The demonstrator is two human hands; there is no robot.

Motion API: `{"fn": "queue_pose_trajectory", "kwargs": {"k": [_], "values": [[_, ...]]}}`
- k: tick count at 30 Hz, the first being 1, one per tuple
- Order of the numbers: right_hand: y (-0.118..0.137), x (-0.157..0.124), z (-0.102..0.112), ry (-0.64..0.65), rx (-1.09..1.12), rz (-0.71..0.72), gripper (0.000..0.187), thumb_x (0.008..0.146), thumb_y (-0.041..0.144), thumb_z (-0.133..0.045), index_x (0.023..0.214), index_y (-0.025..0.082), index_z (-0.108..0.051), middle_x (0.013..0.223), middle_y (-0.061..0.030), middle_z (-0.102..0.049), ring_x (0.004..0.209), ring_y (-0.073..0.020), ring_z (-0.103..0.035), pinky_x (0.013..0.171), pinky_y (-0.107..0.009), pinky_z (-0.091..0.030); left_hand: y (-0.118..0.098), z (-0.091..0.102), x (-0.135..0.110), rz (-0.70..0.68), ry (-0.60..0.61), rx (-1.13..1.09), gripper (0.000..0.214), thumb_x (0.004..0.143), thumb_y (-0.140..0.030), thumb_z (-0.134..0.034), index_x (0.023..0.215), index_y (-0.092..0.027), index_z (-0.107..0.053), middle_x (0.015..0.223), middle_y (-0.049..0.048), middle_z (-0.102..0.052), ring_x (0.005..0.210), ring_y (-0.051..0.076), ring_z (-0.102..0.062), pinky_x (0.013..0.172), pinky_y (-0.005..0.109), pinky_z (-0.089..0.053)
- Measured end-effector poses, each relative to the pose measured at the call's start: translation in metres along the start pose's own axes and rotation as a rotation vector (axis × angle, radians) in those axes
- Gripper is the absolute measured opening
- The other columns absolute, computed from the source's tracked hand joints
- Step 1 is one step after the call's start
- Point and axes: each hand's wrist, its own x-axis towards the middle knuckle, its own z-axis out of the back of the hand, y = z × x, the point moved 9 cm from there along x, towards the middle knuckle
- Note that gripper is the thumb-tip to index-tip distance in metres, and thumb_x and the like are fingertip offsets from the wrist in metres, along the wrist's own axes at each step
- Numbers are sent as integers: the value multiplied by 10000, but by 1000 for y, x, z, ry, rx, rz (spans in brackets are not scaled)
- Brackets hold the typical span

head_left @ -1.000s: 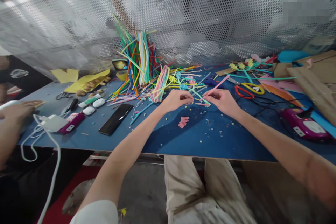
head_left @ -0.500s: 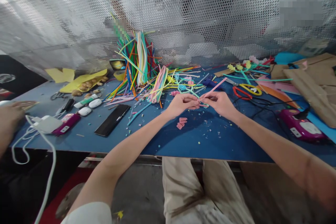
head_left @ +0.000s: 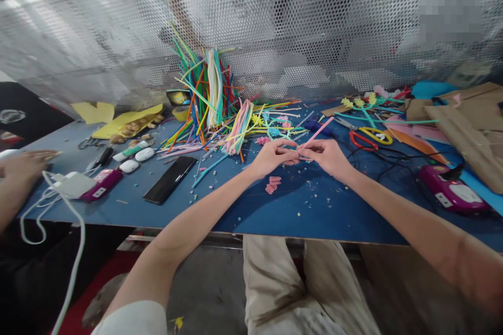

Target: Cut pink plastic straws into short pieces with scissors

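Note:
My left hand (head_left: 273,157) and my right hand (head_left: 327,158) meet fingertip to fingertip above the blue table. A pink pipe cleaner (head_left: 320,131) slants up and to the right from between them. My right thumb and fingers pinch its lower part. My left fingers are also pinched together at its lower end, which is mostly hidden by the fingertips. Just below the hands, several short folded pink pipe cleaner pieces (head_left: 273,185) lie on the table. Behind my left hand are a small pink curled piece (head_left: 263,140) and blue curled pieces (head_left: 273,132).
A big bundle of coloured pipe cleaners (head_left: 212,89) stands at the back left. A black phone (head_left: 170,180) lies left of my arm. Red-and-yellow-handled pliers (head_left: 369,137) and a purple glue gun-like device (head_left: 451,188) are at right. Another person's hand (head_left: 23,170) rests far left.
The pink pipe cleaner has swung slightly more upright and its tip has shifted left. Both hands stay together in nearly the same place. The other person's hand at far left has moved slightly.

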Motion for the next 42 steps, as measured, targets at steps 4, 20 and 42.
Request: {"fn": "queue_pose_trajectory", "kwargs": {"k": [4, 20, 42], "values": [[-6, 1, 0, 4, 36, -30, 274, 768, 478, -733, 879, 232, -780, 908, -38, -774, 842, -237, -729, 836, -383, -598, 0, -5, -1, 12, 22, -28, 538, 742, -355, -817, 1179, -115, -613, 907, 118, -760, 826, 202, -747, 835, 339, -591], [33, 5, 42, -150, -537, 193, 310, 912, 424, -553, 960, 214, -776, 922, -59, -765, 785, -232, -689, 751, -361, -525, -6, 3, 1, -44, -37, 49, 515, 768, -354, -793, 1184, -124, -594, 956, 128, -757, 851, 203, -745, 820, 342, -597], [-35, 16, 200, -309, -1326, -389, 391, 808, 389, -650, 905, 17, -719, 885, -308, -678, 786, -262, -635, 631, -359, -314, -20, 28, 0, -190, -227, 112, 545, 791, -368, -764, 1237, -161, -530, 962, 103, -751, 836, 201, -745, 799, 336, -603]]}}
